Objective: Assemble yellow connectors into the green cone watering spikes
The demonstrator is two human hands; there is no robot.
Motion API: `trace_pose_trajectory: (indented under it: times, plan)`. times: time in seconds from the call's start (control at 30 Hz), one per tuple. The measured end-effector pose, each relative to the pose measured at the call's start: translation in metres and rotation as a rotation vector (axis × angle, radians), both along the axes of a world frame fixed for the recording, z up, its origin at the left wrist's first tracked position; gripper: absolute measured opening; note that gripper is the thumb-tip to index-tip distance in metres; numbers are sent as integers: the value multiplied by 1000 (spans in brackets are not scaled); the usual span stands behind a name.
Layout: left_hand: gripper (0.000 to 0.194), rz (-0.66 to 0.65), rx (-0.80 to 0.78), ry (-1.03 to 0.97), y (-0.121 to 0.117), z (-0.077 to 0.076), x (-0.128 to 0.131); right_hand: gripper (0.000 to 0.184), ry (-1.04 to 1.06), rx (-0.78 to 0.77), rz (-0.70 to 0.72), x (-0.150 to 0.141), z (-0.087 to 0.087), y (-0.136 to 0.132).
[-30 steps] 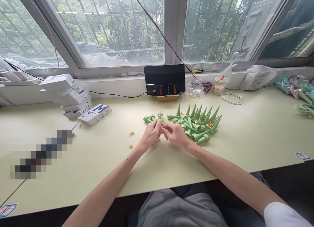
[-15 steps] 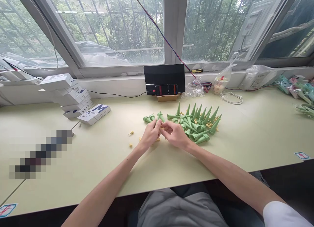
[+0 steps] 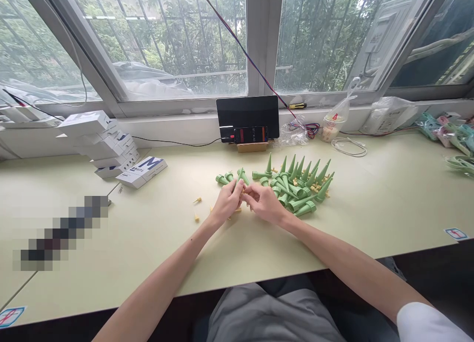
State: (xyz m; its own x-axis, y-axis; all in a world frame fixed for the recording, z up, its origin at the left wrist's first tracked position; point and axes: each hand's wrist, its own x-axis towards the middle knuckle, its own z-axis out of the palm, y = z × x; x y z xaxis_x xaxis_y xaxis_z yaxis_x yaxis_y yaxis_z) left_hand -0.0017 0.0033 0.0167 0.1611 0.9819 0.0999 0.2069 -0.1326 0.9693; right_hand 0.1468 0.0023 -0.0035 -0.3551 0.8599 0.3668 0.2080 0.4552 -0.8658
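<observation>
My left hand (image 3: 228,200) is closed around a green cone-shaped plastic spike (image 3: 240,175), whose tip points up past the thumb. Against it, my right hand (image 3: 262,201) pinches a small yellow plastic piece (image 3: 243,192), mostly covered by the fingers. Just behind the hands lie a few more green spikes (image 3: 221,179). To the right is a pile of green spikes (image 3: 292,186), some upright and some on their sides, with yellow pieces (image 3: 316,188) among them. Loose yellow pieces (image 3: 197,217) rest left of my left hand, and others lie partly under it.
A phone (image 3: 251,134) leans on a dark tablet (image 3: 247,112) at the back. White boxes (image 3: 105,142) are stacked at the left, near a pixelated patch. Along the window side stand a bagged cup (image 3: 330,127), a coiled white cable (image 3: 349,147) and wrapped items (image 3: 459,134).
Both hands stay at the same spot with nearly the same grip. The right fingers shift only slightly at the yellow piece.
</observation>
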Motion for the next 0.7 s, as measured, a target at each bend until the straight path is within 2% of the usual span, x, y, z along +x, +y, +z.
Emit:
trace_pose_trajectory:
  times: [0.33,0.7]
  plan:
    - [38,-21,-18,-35,0,0,0,32,-39,15,-26,1,1,0]
    - [37,21,-35,-54,-2,4,1,13,65,16,6,-1,4,-2]
